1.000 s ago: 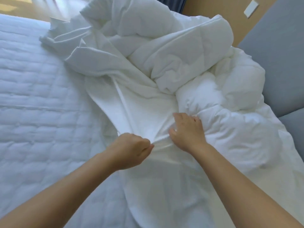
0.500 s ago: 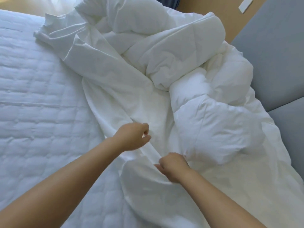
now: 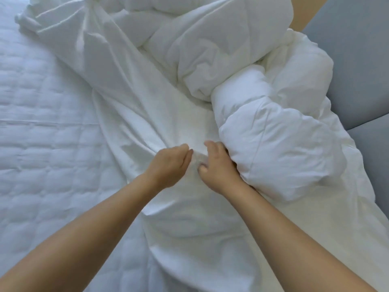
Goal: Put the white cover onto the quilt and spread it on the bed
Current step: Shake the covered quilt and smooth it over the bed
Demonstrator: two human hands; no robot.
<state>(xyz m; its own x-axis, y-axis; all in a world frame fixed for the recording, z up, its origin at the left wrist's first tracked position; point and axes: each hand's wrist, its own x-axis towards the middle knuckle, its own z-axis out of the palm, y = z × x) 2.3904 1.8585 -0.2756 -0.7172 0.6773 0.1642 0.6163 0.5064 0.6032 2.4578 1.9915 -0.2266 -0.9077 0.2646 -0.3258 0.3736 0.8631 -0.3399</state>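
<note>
The thin, creased white cloth cover (image 3: 130, 95) lies in a long diagonal band across the bed (image 3: 42, 148), whose top is a white mattress pad stitched in squares. The cover runs from the far left corner down to the near edge of the view. The puffy white padded quilt (image 3: 273, 144) lies heaped and twisted in thick rolls along the right side of the bed, on top of the cover's right part. Its nearest bulge rests just beside the hands.

Both bare forearms reach in from the bottom of the view and converge toward the middle, with the hands close together but not touching. The left hand (image 3: 170, 165) is knuckles-up with its fingers curled under and its thumb laid along the side. It is clenched on a fold of the cover, and tight creases fan out from its knuckles. The right hand (image 3: 219, 168) is turned with its back to the camera. Its index finger and thumb curve round a small bunch of the cover between the two hands. Its other fingers are pushed in under the edge of the quilt and are hidden there, and the back of the hand touches that bulge.

A grey upholstered panel (image 3: 357, 60) stands at the right, past the quilt. A strip of tan wall (image 3: 303, 15) shows at the top.
</note>
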